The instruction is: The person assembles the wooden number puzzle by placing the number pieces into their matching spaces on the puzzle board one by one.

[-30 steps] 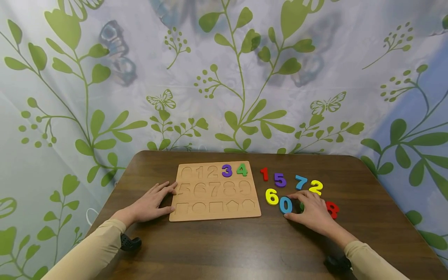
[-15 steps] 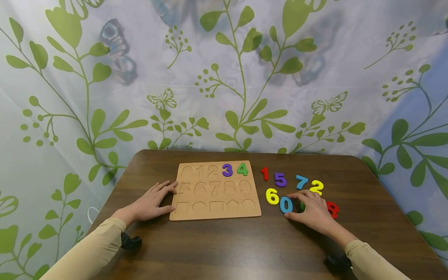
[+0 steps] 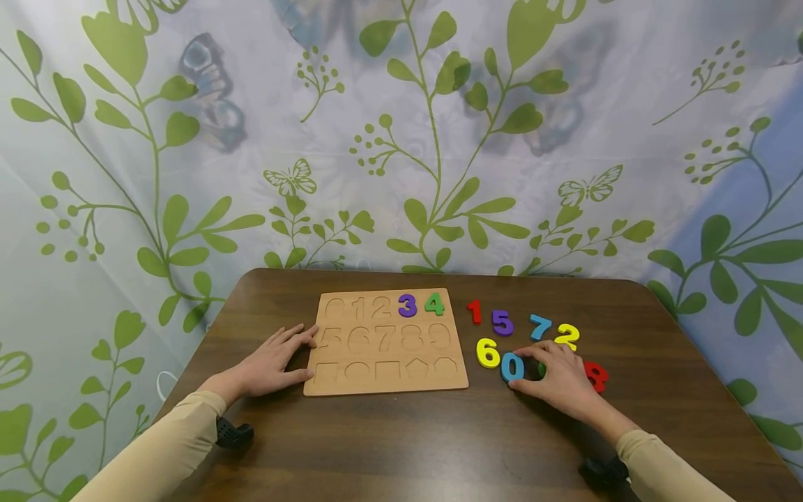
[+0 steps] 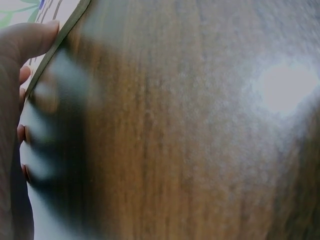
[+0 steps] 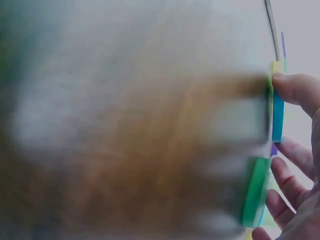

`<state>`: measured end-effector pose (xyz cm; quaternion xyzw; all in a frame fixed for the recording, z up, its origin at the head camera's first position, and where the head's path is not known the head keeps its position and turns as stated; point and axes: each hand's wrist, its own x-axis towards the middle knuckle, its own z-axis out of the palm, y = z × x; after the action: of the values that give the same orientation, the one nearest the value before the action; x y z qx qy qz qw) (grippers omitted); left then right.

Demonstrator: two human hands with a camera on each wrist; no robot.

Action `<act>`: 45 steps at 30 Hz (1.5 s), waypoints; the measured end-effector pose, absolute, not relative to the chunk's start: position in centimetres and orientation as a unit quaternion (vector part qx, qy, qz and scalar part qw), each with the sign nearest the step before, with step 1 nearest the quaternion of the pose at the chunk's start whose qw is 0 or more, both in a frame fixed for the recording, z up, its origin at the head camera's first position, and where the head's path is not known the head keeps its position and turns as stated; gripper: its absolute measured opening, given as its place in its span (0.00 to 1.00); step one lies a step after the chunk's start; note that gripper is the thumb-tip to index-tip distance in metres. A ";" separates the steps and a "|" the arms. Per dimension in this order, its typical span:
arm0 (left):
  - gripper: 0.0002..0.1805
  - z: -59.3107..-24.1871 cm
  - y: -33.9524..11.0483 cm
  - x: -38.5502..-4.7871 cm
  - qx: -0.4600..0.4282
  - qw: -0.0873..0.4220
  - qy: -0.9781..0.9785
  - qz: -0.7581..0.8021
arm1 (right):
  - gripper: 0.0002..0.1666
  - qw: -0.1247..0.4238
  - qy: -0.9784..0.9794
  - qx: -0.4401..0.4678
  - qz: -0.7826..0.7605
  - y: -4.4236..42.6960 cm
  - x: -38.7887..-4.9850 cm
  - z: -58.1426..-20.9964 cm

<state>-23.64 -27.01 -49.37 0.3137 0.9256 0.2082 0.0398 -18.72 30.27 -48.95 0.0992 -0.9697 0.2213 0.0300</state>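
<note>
The head view shows the right hand (image 3: 558,376) pinching a sky-blue numeral 0 (image 3: 505,368) between thumb and forefinger, the gap no wider than the piece. The left hand (image 3: 270,366) lies spread at nine o'clock of a pale tan wooden puzzle board (image 3: 389,355), thumb and fingers touching its edge.

The 0 sits off the board, past its three o'clock side; whether it touches the dark brown wood-grain bench (image 3: 376,446) cannot be told. It is probably light, stiff and a little slick, best held by its outer rim. It looks glossy, oval and thick, with a hole through the middle.

Around the 0, a bright yellow 6 (image 3: 482,354) lies at ten o'clock, a red 1 (image 3: 475,312) at eleven, a purple 5 (image 3: 502,323) near twelve, a blue 7 (image 3: 538,328) at one and a yellow 2 (image 3: 567,337) at two. At three are a mostly hidden green piece (image 3: 541,370) and a partly covered red numeral (image 3: 599,376).
</note>
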 end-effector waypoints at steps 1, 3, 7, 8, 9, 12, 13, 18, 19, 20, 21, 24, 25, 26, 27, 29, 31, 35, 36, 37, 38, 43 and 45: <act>0.27 -49.4 -27.0 -23.6 0.313 0.042 0.926 0.207 | 0.42 0.032 -0.970 0.100 0.221 30.2 -18.8 -48.8; 0.26 -49.4 -27.1 -23.6 0.313 0.043 0.926 0.208 | 0.41 0.036 -0.968 0.104 0.225 30.1 -19.0 -48.2; 0.26 -49.6 -27.3 -23.6 0.318 0.030 0.924 0.209 | 0.40 0.046 -0.965 0.112 0.234 29.5 -19.5 -46.9; 0.26 -49.6 -27.3 -23.6 0.320 0.026 0.924 0.209 | 0.39 0.048 -0.964 0.116 0.236 29.3 -19.7 -46.6; 0.26 -49.6 -27.4 -23.6 0.321 0.023 0.923 0.208 | 0.39 0.052 -0.963 0.120 0.236 29.0 -19.9 -46.2; 0.26 -49.5 -27.5 -23.7 0.319 0.029 0.925 0.205 | 0.37 0.065 -0.960 0.135 0.236 28.0 -20.5 -45.4; 0.27 -49.4 -27.4 -23.7 0.316 0.034 0.926 0.203 | 0.37 0.069 -0.958 0.142 0.238 27.6 -20.7 -45.2; 0.28 -49.2 -27.4 -23.7 0.308 0.052 0.931 0.190 | 0.34 0.072 -0.951 0.169 0.247 25.2 -22.1 -44.6; 0.28 -49.2 -27.4 -23.7 0.308 0.052 0.931 0.188 | 0.33 0.070 -0.950 0.174 0.249 24.7 -22.4 -44.5; 0.28 -49.2 -27.4 -23.7 0.309 0.051 0.931 0.185 | 0.33 0.067 -0.950 0.178 0.248 24.2 -22.7 -44.5; 0.28 -49.2 -27.4 -23.7 0.310 0.050 0.931 0.184 | 0.33 0.065 -0.949 0.183 0.250 23.6 -23.0 -44.4; 0.28 -49.2 -27.4 -23.6 0.313 0.044 0.931 0.184 | 0.32 0.060 -0.946 0.193 0.253 21.7 -23.9 -44.3; 0.28 -49.2 -27.4 -23.6 0.313 0.042 0.931 0.185 | 0.32 0.061 -0.945 0.196 0.255 21.0 -24.2 -44.3; 0.28 -49.2 -27.4 -23.5 0.314 0.040 0.930 0.186 | 0.33 0.060 -0.944 0.200 0.255 20.4 -24.5 -44.3; 0.28 -49.2 -27.4 -23.5 0.314 0.038 0.930 0.186 | 0.33 0.059 -0.943 0.202 0.258 19.7 -24.9 -44.2; 0.28 -49.2 -27.4 -23.5 0.314 0.038 0.930 0.187 | 0.35 0.057 -0.941 0.208 0.259 18.4 -25.5 -44.2; 0.28 -49.2 -27.4 -23.6 0.311 0.043 0.931 0.185 | 0.35 0.053 -0.940 0.210 0.262 17.2 -26.1 -44.1; 0.29 -49.1 -27.3 -23.9 0.306 0.054 0.933 0.180 | 0.34 0.041 -0.940 0.202 0.270 15.1 -27.1 -44.0; 0.29 -49.1 -27.3 -23.9 0.306 0.055 0.933 0.180 | 0.34 0.038 -0.940 0.201 0.272 14.6 -27.4 -44.0; 0.29 -49.0 -27.3 -24.0 0.306 0.055 0.934 0.178 | 0.34 0.038 -0.940 0.202 0.273 14.1 -27.6 -43.9; 0.29 -49.0 -27.2 -24.1 0.307 0.055 0.933 0.177 | 0.33 0.037 -0.939 0.204 0.274 13.6 -27.7 -43.9; 0.30 -49.1 -27.2 -24.2 0.310 0.059 0.933 0.174 | 0.33 0.033 -0.935 0.221 0.275 11.3 -28.6 -43.8; 0.30 -49.1 -27.1 -24.2 0.312 0.060 0.932 0.174 | 0.35 0.027 -0.936 0.224 0.271 10.3 -29.0 -43.9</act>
<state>-24.24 -27.12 -49.09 0.3116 0.9322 0.1740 0.0601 -28.97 10.33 -43.94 0.2236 -0.9359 0.2708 0.0269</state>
